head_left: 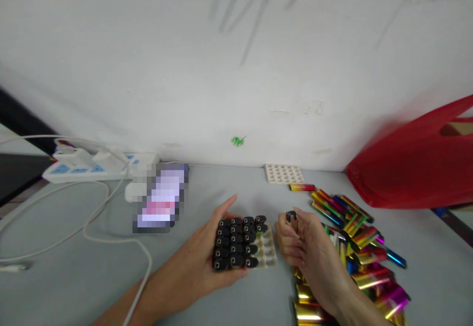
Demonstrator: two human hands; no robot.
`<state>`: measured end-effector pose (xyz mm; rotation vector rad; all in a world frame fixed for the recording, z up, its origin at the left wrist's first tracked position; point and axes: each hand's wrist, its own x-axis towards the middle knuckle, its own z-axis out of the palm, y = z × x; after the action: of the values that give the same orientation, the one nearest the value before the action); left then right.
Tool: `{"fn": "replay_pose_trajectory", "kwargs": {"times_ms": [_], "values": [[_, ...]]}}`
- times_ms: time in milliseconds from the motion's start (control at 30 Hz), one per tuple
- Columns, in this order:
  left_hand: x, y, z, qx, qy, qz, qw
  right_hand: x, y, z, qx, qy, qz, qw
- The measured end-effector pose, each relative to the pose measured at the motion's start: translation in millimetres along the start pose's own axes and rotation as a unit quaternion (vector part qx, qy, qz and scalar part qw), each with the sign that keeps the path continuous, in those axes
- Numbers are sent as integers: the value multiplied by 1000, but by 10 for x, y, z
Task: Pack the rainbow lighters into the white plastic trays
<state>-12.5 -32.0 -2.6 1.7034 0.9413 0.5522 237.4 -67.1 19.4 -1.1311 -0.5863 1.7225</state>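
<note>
Left hand (head view) is clasping a pale tray, partly filled with black-topped pieces, between spread thumb and fingers. Right hand, just right of the tray, is pinching a single black-topped piece. Shiny coloured cases are lying around the right wrist; a second tray is resting beyond, on the desk.

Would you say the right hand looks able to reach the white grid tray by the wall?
Probably yes: no object seems to lie between the right hand and the white grid tray, though the fingers hold a black-topped piece.
</note>
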Motion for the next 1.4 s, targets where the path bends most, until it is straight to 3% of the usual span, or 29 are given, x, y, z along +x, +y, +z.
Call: {"fn": "replay_pose_trajectory", "kwargs": {"times_ms": [500,667,833,1100,1400], "values": [[12,-10,13,6,8,1,1000,-12,15,13,12,19,9,1000],[1,-6,7,7,12,-1,1000,-18,71,62,-36,27,-103,994],[-7,-24,2,11,7,8,1000,-62,41,76,-153,18,-213,965],[1,-48,6,7,3,5,1000,-105,-67,75,-260,25,-233,937],[2,-64,11,15,0,14,1000,-112,-62,19,-415,-23,-317,853]]}}
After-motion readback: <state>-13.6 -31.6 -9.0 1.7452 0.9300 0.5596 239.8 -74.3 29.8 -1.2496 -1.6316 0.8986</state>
